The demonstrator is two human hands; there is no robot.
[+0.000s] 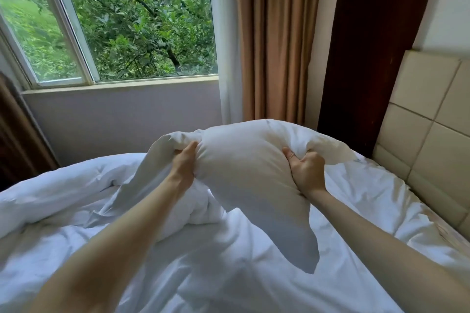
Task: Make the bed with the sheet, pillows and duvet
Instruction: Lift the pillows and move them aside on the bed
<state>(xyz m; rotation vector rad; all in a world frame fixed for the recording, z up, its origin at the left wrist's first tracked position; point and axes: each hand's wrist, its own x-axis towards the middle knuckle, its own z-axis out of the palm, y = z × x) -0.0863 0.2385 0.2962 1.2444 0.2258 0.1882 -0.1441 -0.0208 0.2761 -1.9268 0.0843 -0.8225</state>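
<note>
A white pillow (244,160) is held up above the bed, its lower corner hanging toward me. My left hand (183,164) grips its left side and my right hand (306,169) grips its right side, fingers curled into the fabric. Under it lies a rumpled white duvet (63,193), bunched at the left and middle of the bed. The white sheet (361,198) shows flat on the right, running to the headboard.
A beige padded headboard (427,114) stands along the right. Behind the bed are a window (122,20) with trees outside, brown curtains (274,40) and a dark wooden panel (368,46). A dark piece of furniture (17,140) sits at the far left.
</note>
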